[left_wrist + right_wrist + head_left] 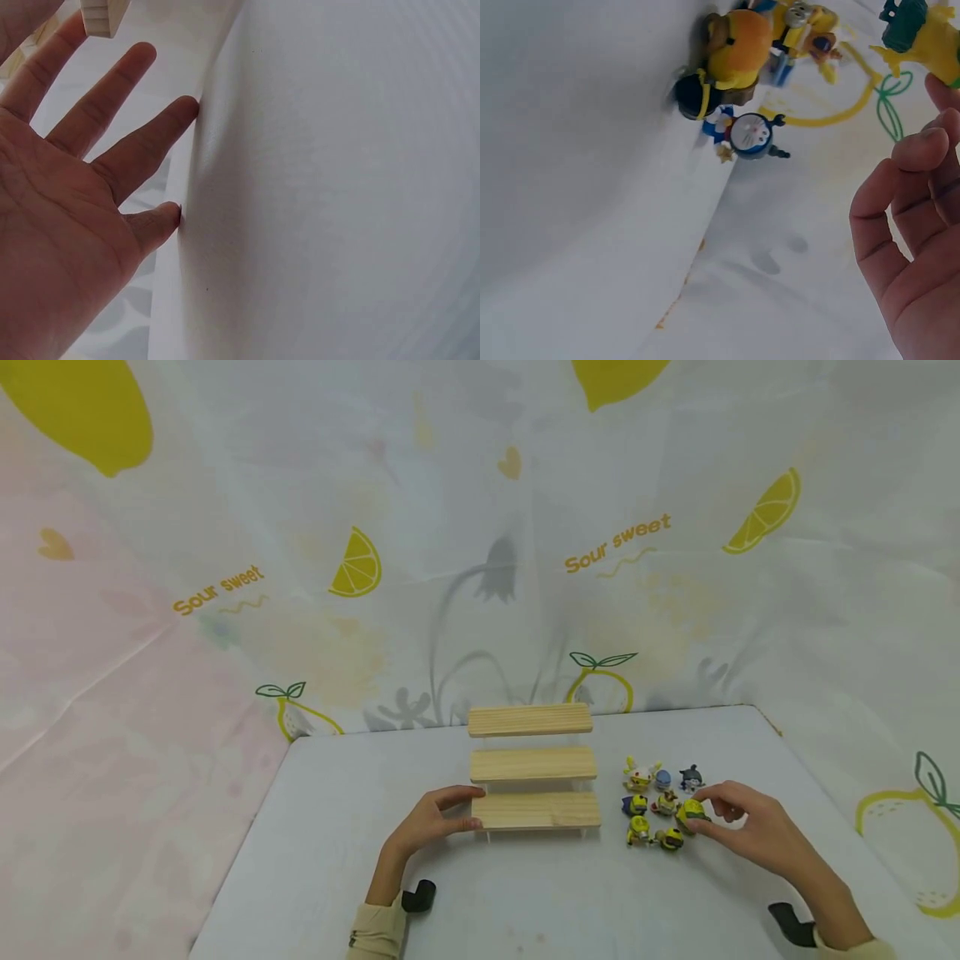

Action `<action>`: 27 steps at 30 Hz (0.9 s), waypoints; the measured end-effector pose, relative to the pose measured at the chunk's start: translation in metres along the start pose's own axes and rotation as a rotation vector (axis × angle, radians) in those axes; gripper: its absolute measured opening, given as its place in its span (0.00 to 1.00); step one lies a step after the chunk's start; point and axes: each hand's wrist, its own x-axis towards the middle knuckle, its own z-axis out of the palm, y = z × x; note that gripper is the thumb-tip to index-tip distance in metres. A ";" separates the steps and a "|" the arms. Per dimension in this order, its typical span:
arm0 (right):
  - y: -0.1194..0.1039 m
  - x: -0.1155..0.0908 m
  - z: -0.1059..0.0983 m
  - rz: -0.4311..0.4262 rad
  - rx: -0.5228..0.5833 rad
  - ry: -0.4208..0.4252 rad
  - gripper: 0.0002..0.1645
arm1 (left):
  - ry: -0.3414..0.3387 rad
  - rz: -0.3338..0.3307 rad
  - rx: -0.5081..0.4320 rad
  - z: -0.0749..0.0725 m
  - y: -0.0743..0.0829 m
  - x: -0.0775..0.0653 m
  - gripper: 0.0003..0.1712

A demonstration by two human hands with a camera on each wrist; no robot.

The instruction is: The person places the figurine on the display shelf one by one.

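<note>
In the head view, a three-tier display stand with wooden boards stands mid-table. My left hand is at the left end of its lowest board, thumb by the front corner and index finger by the back one. The left wrist view shows the other fingers of the left hand spread, the lower ones reaching the white tabletop. My right hand pinches a yellow and green toy figurine between thumb and fingers. In the right wrist view this figurine is raised at the fingertips, partly cut off by the frame.
Several small figurines stand grouped right of the stand, close to my right hand. One is a blue and white cat figurine. A lemon-print cloth hangs behind the white table.
</note>
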 end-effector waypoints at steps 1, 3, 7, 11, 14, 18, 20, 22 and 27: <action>-0.002 0.002 0.001 -0.003 0.004 0.001 0.23 | 0.001 0.002 0.005 0.000 -0.001 0.000 0.27; -0.006 0.007 0.002 -0.011 0.019 0.005 0.23 | -0.001 0.001 0.005 -0.001 -0.001 0.000 0.27; -0.015 0.018 0.007 -0.042 0.063 0.008 0.22 | -0.003 0.005 0.005 -0.002 -0.001 -0.001 0.26; -0.024 0.029 0.013 -0.054 0.123 -0.004 0.22 | -0.001 -0.009 0.007 -0.001 0.000 -0.001 0.27; -0.031 0.037 0.017 -0.058 0.163 -0.011 0.22 | 0.000 -0.017 0.016 -0.001 0.002 0.000 0.28; -0.038 0.046 0.025 -0.064 0.170 -0.022 0.19 | 0.002 -0.022 0.028 -0.001 0.003 0.000 0.28; -0.042 0.049 0.030 -0.058 0.163 -0.029 0.18 | 0.003 -0.021 0.033 -0.001 0.004 0.001 0.27; -0.045 0.052 0.036 -0.047 0.169 -0.036 0.18 | 0.002 -0.021 0.033 -0.001 0.005 0.001 0.27; -0.056 0.059 0.050 -0.040 0.210 -0.055 0.16 | 0.003 -0.038 0.032 -0.001 0.005 -0.001 0.27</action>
